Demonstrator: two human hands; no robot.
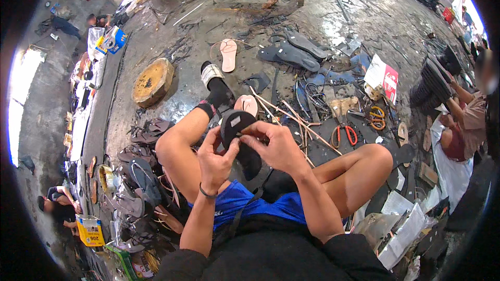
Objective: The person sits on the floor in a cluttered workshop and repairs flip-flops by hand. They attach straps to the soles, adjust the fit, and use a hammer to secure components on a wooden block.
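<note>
The lower part of the black sole [240,140] was covered by the left hand [217,160] and the right hand [277,148]. What the right-hand fingertips [249,133] pinched was too small to identify. The seated co-worker [469,119] at far right was cut off by the picture's rim, with the face blurred. The pile of sandals [136,187] at near left lay partly hidden behind the left thigh. Small scraps on the far floor [291,15] could not be resolved.

left hand [217,158]: fingers curled, palm facing right, wrist bent up | right hand [276,145]: fingers pinched together, just right of it | both forearms rise from near edge
</note>
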